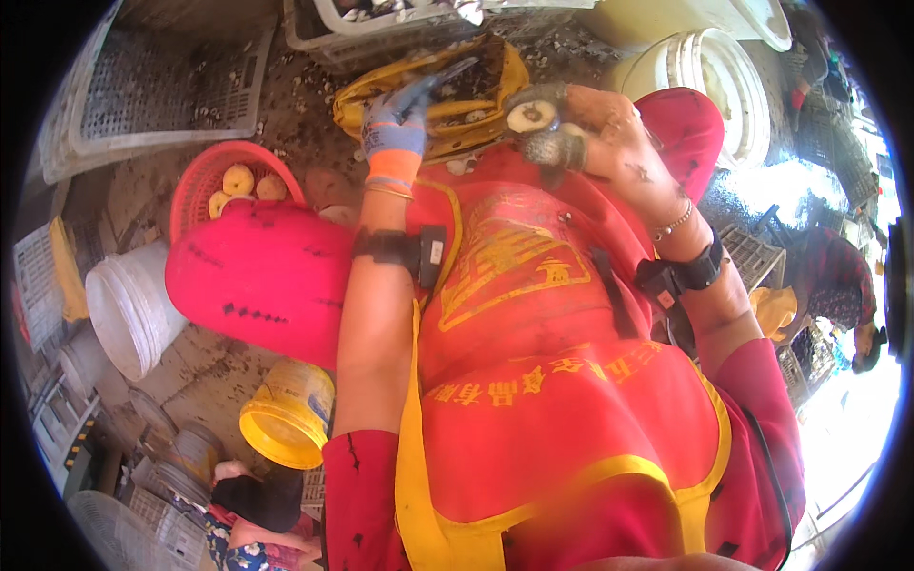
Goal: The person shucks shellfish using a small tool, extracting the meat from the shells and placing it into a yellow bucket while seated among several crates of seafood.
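Observation:
My left hand [398, 119], in a blue-grey glove with an orange cuff, is over the left part of a yellow-rimmed basin [350, 103]. Its fingers stretch up and to the right, partly smeared, and no held thing shows in them. To its right, my right hand [595, 128] wears dark grey covers on the thumb and fingers. Between them it pinches a pale oval abalone-like shellfish [531, 116] with a dark edge, cream face turned up. Dark scraps and a pale piece lie inside the basin. My red apron [514, 266] spreads across my lap below both hands.
A pink-red basket [195, 181] by my left knee holds several round yellowish pieces. White buckets [133, 309] [733, 95] stand on both sides, a yellow bucket [290, 414] at lower left. Crates [171, 95] are at upper left; a crate [333, 29] with shells stands ahead. Other people sit nearby.

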The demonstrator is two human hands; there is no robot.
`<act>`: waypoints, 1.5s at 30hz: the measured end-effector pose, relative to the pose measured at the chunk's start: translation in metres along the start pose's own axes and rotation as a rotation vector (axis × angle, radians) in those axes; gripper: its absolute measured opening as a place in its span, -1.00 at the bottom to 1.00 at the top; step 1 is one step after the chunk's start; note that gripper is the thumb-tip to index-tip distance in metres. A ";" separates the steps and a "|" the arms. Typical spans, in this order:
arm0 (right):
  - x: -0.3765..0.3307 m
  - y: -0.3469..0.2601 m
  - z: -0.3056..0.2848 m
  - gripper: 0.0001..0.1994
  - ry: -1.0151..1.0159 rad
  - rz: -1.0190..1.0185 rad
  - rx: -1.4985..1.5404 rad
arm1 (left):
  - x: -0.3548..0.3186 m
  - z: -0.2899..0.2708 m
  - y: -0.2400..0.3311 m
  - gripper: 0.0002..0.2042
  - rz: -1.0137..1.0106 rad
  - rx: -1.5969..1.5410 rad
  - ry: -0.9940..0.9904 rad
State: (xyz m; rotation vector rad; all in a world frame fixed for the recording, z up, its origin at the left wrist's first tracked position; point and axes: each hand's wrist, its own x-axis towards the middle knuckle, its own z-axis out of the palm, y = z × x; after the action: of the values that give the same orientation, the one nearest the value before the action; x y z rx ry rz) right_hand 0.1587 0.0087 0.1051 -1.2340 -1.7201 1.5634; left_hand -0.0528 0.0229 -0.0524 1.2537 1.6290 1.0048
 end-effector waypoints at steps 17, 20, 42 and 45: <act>0.023 0.062 -0.022 -0.67 0.193 0.025 -0.411 | -0.018 -0.005 0.058 -0.75 0.712 0.340 0.034; 0.008 0.049 -0.032 -0.73 -0.106 0.314 0.045 | -0.020 -0.011 0.054 -0.76 0.704 0.300 -0.077; 0.031 0.069 0.016 -0.72 0.192 -0.179 -0.791 | -0.025 0.021 0.043 -0.74 -0.521 -0.915 -0.403; 0.036 0.057 0.013 -0.66 0.228 -0.347 -0.563 | -0.023 0.028 0.022 -0.69 -0.204 -0.933 -0.488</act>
State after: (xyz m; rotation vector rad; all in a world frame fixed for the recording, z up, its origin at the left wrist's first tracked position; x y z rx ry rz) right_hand 0.1470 0.0292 0.0402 -1.2135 -2.1497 0.7293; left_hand -0.0161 0.0073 -0.0377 0.5966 0.7203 1.0321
